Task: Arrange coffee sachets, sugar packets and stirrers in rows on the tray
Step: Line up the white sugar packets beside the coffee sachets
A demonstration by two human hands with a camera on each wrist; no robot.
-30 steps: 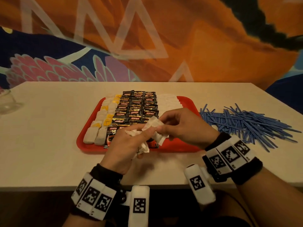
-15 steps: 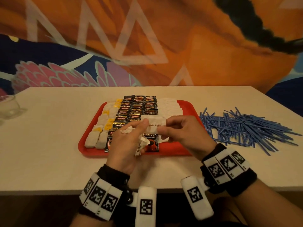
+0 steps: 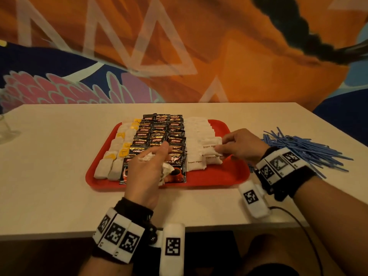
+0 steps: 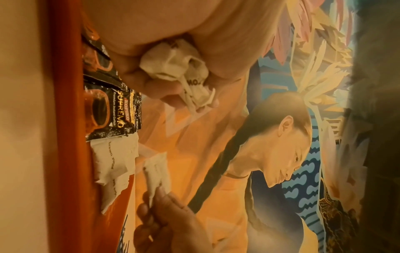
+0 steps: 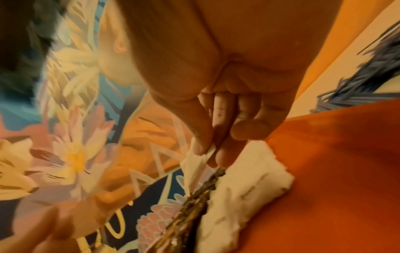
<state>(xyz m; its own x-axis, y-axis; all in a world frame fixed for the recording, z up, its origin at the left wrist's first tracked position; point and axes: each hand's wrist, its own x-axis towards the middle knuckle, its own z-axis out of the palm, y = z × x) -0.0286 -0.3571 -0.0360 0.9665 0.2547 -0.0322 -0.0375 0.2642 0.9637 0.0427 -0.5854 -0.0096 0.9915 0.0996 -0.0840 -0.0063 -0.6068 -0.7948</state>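
A red tray (image 3: 235, 172) holds rows of white-and-yellow packets at its left, black coffee sachets (image 3: 159, 136) in the middle and white brown-sugar packets (image 3: 199, 134) at the right. My right hand (image 3: 239, 145) pinches one white sugar packet (image 3: 212, 145) by its end (image 5: 199, 159), low over the right-hand sugar row (image 5: 244, 196). My left hand (image 3: 147, 166) hovers over the tray's front and grips a crumpled bunch of white packets (image 4: 184, 73). Blue stirrers (image 3: 302, 148) lie in a loose heap on the table right of the tray.
The pale table (image 3: 49, 166) runs out to a front edge just before my wrists. A clear glass (image 3: 6, 128) stands at the far left. A painted wall rises right behind the table. Bare tray floor (image 5: 346, 171) shows right of the sugar rows.
My right hand has carried one sugar packet away from the left hand, rightwards and down to the sugar rows. The left hand kept its bunch and stayed over the tray's front.
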